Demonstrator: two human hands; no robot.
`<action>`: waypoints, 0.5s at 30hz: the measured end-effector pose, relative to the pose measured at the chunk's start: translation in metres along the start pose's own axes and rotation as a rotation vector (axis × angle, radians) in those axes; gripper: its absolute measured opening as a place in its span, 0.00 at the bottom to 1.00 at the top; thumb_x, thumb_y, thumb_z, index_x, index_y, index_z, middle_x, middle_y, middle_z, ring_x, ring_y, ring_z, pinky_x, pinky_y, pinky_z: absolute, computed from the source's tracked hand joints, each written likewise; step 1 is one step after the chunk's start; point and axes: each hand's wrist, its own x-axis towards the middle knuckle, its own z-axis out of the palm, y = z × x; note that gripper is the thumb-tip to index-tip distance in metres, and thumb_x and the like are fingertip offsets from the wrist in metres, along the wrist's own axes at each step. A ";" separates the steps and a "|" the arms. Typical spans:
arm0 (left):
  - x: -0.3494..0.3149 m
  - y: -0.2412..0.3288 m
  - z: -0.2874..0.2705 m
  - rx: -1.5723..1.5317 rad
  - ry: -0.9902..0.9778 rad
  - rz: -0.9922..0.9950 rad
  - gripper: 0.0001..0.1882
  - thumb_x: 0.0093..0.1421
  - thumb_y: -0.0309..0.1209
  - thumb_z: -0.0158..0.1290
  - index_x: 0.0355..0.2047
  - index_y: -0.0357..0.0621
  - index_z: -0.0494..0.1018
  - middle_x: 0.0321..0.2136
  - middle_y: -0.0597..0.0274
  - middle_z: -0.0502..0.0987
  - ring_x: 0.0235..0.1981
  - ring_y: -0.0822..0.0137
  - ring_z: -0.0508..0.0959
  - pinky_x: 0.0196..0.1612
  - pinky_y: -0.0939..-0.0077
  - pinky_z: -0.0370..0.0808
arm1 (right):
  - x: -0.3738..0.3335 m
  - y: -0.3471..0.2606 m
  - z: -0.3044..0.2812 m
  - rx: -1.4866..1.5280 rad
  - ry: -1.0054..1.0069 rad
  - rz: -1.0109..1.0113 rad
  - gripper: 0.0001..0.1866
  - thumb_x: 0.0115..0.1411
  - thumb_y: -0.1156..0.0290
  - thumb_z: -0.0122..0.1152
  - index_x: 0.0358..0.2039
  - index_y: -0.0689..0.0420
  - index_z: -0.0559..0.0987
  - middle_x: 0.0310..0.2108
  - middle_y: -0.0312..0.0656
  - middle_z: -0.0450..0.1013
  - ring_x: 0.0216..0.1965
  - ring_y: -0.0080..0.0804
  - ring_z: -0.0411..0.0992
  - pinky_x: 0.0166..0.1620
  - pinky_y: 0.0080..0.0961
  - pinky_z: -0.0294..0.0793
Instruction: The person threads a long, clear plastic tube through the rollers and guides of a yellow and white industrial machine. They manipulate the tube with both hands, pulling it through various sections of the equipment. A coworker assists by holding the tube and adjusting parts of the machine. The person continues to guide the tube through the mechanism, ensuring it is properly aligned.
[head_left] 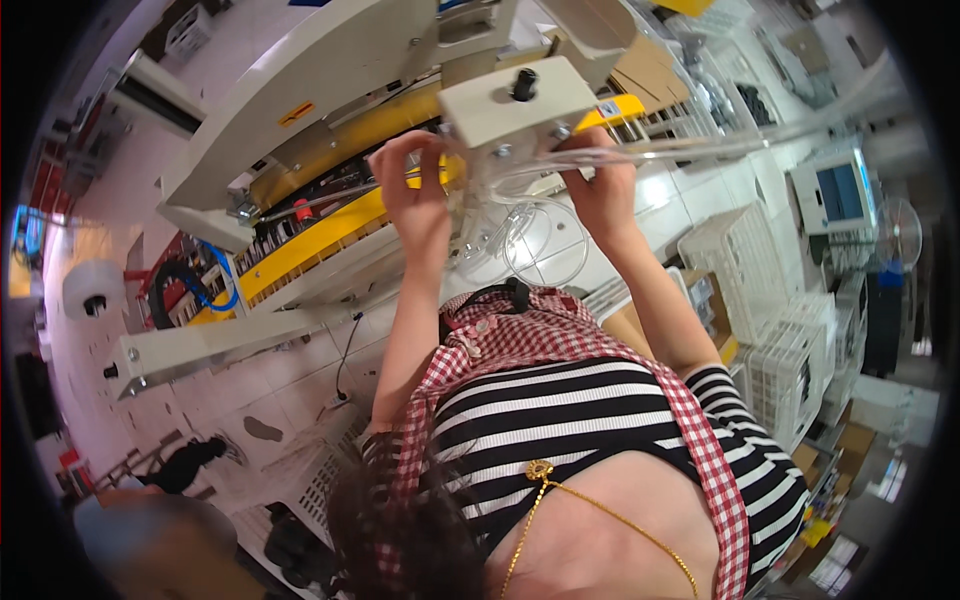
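Both hands are raised at the front of a cream machine with a yellow rail point(310, 245). My left hand point(415, 200) is on the left of a cream box point(510, 105) topped by a black knob. Its fingers are bent and closed at a yellow part; what lies in them is hidden. On the box's right side, my right hand point(607, 195) has its fingers closed at clear plastic tubing point(690, 150), which stretches off to the right. Loops of clear tubing point(545, 240) hang between the two forearms.
White plastic crates point(745, 265) stand to the right, near a pale machine with a screen point(843, 192) and a fan point(898, 235). A cream machine arm point(200, 352) juts out at left, below blue hose point(225, 280). Another person point(165, 535) is at the lower left.
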 end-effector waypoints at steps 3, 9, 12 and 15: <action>0.002 -0.006 0.004 0.003 0.030 0.072 0.06 0.57 0.27 0.53 0.34 0.41 0.69 0.36 0.61 0.68 0.43 0.64 0.65 0.49 0.75 0.59 | -0.001 -0.006 -0.005 -0.002 -0.048 0.063 0.13 0.45 0.74 0.66 0.30 0.58 0.72 0.25 0.42 0.71 0.27 0.41 0.70 0.29 0.32 0.68; 0.000 -0.008 0.011 -0.164 0.089 -0.036 0.06 0.52 0.24 0.55 0.31 0.45 0.72 0.35 0.61 0.66 0.43 0.63 0.63 0.48 0.71 0.59 | 0.002 -0.016 -0.006 0.037 -0.039 0.170 0.12 0.46 0.77 0.65 0.28 0.60 0.70 0.22 0.43 0.72 0.24 0.41 0.72 0.27 0.30 0.69; -0.001 -0.007 0.012 -0.188 0.103 -0.061 0.06 0.52 0.24 0.55 0.30 0.44 0.72 0.35 0.62 0.66 0.42 0.63 0.64 0.47 0.71 0.59 | 0.007 -0.023 -0.008 0.028 -0.028 0.177 0.14 0.47 0.74 0.67 0.28 0.60 0.68 0.21 0.42 0.71 0.23 0.37 0.71 0.27 0.28 0.68; -0.001 -0.007 0.012 -0.185 0.101 -0.064 0.05 0.52 0.23 0.55 0.30 0.44 0.72 0.35 0.62 0.66 0.42 0.63 0.64 0.47 0.71 0.60 | 0.006 -0.018 -0.010 0.008 -0.080 0.304 0.17 0.46 0.73 0.69 0.28 0.60 0.66 0.21 0.41 0.71 0.22 0.34 0.70 0.27 0.27 0.68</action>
